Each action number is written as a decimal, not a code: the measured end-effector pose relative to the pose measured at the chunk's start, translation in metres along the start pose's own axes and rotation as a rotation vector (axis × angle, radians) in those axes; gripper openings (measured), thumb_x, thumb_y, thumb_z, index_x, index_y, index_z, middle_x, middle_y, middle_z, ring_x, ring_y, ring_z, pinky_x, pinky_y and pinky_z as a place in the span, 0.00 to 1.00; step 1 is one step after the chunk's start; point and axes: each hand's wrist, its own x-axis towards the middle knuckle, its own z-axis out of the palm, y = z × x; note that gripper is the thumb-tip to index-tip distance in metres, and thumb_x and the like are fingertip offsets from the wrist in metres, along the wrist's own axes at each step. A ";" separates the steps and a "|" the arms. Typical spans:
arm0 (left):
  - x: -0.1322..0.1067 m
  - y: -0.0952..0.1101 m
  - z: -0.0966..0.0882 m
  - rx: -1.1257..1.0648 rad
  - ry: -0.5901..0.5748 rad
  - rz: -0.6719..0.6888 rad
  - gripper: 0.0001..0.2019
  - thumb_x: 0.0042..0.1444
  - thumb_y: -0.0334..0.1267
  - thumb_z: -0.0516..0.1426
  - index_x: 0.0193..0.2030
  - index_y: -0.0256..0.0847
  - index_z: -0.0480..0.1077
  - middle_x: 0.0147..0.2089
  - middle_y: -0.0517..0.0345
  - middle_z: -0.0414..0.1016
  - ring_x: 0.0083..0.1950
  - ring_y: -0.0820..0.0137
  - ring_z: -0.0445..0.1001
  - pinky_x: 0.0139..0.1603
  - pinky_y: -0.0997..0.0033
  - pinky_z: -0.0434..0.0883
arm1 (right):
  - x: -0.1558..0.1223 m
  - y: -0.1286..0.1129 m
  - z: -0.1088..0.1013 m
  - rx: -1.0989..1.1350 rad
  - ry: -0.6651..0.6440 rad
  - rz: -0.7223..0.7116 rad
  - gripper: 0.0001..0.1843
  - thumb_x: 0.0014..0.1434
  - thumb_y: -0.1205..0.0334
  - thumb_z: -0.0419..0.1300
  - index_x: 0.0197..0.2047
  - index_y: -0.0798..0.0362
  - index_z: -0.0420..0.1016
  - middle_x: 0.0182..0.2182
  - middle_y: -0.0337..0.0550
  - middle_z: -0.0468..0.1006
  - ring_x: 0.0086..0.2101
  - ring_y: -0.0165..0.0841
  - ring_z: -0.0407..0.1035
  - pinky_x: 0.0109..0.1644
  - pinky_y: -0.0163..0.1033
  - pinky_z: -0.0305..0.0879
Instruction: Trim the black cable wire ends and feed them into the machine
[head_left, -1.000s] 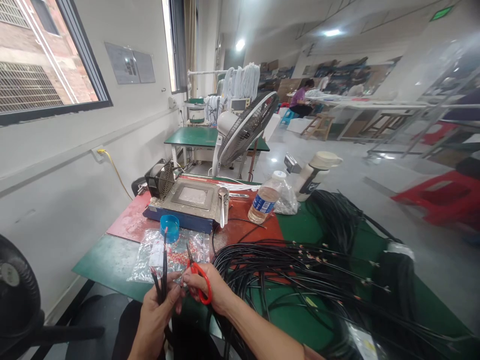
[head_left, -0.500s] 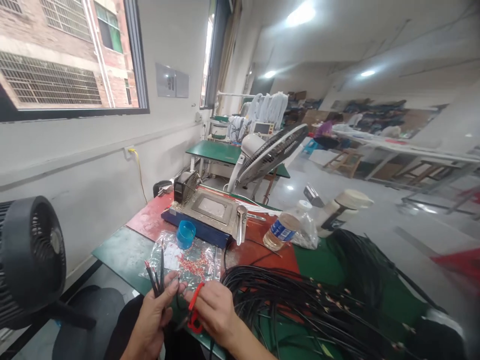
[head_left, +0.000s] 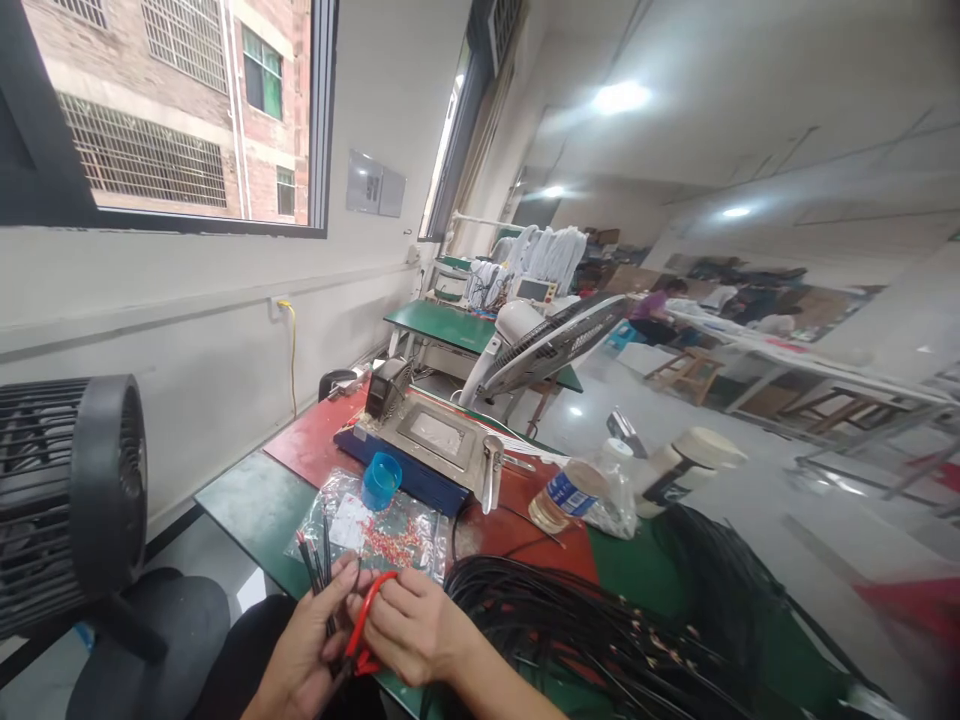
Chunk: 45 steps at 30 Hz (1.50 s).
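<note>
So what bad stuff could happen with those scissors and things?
The scissors in the right hand are very close to the left hand, so a slip might nick it. If the tiny bits on the bag are loose, a bump could scatter them. And the bottle is near the cable pile, so a tug there could perhaps tip it.

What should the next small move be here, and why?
Probably, work one of the black cables with bare fingers before bringing the scissors up: the left hand holds the bunch, the right hand meets the left at the fingertips, and the scissors' blades seem to point down, away from the cable ends. What the fingertips pinch is too small to tell.
</note>
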 end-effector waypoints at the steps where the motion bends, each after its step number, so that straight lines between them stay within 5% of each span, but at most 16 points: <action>1: 0.000 0.002 0.000 0.030 0.016 0.038 0.15 0.45 0.32 0.65 0.41 0.34 0.71 0.20 0.64 0.65 0.17 0.80 0.62 0.10 0.87 0.47 | 0.001 0.006 0.001 0.006 0.034 0.041 0.11 0.61 0.69 0.52 0.29 0.57 0.72 0.19 0.38 0.65 0.22 0.27 0.59 0.25 0.36 0.49; 3: 0.002 0.004 -0.004 0.144 0.051 0.151 0.19 0.46 0.39 0.66 0.45 0.34 0.71 0.22 0.61 0.68 0.19 0.79 0.64 0.11 0.87 0.46 | 0.004 0.021 0.004 0.037 0.134 0.262 0.12 0.61 0.67 0.52 0.29 0.56 0.73 0.19 0.39 0.66 0.22 0.28 0.60 0.26 0.36 0.51; 8: 0.020 0.003 -0.015 0.423 0.043 0.432 0.27 0.52 0.56 0.57 0.49 0.34 0.68 0.17 0.71 0.54 0.14 0.83 0.46 0.13 0.84 0.43 | 0.005 0.069 0.017 0.272 0.263 1.127 0.16 0.58 0.53 0.56 0.29 0.56 0.75 0.22 0.40 0.74 0.23 0.29 0.65 0.27 0.32 0.59; 11: 0.033 -0.001 -0.018 0.433 0.027 0.539 0.26 0.54 0.56 0.54 0.51 0.37 0.66 0.18 0.71 0.55 0.15 0.81 0.47 0.13 0.83 0.46 | 0.001 0.088 0.031 0.275 0.180 1.315 0.21 0.55 0.46 0.55 0.25 0.57 0.75 0.20 0.39 0.73 0.23 0.29 0.65 0.27 0.31 0.57; 19: 0.062 -0.003 -0.025 0.517 0.039 0.585 0.23 0.52 0.57 0.55 0.40 0.36 0.68 0.16 0.70 0.57 0.15 0.80 0.50 0.13 0.82 0.48 | 0.004 0.092 0.055 -0.060 -0.182 1.326 0.18 0.56 0.52 0.56 0.21 0.54 0.71 0.19 0.38 0.71 0.21 0.27 0.61 0.26 0.31 0.44; 31: 0.072 -0.003 -0.034 0.547 0.030 0.556 0.22 0.52 0.56 0.55 0.40 0.37 0.67 0.15 0.70 0.59 0.13 0.80 0.53 0.12 0.82 0.50 | 0.005 0.093 0.058 -0.167 -0.393 1.347 0.14 0.59 0.55 0.55 0.26 0.52 0.74 0.25 0.40 0.78 0.26 0.28 0.68 0.27 0.33 0.43; 39: 0.071 -0.002 -0.033 0.581 0.048 0.552 0.23 0.52 0.57 0.56 0.41 0.36 0.67 0.15 0.69 0.60 0.13 0.78 0.54 0.13 0.81 0.51 | 0.004 0.093 0.052 -0.131 -0.312 1.303 0.17 0.59 0.54 0.54 0.23 0.54 0.72 0.22 0.40 0.75 0.23 0.28 0.65 0.26 0.32 0.44; 45: 0.069 0.001 -0.029 0.585 0.058 0.545 0.24 0.48 0.58 0.58 0.39 0.37 0.68 0.15 0.69 0.60 0.13 0.79 0.53 0.12 0.80 0.51 | 0.006 0.128 0.001 -0.080 -0.079 1.256 0.20 0.59 0.50 0.52 0.24 0.55 0.72 0.22 0.40 0.74 0.24 0.28 0.65 0.27 0.31 0.50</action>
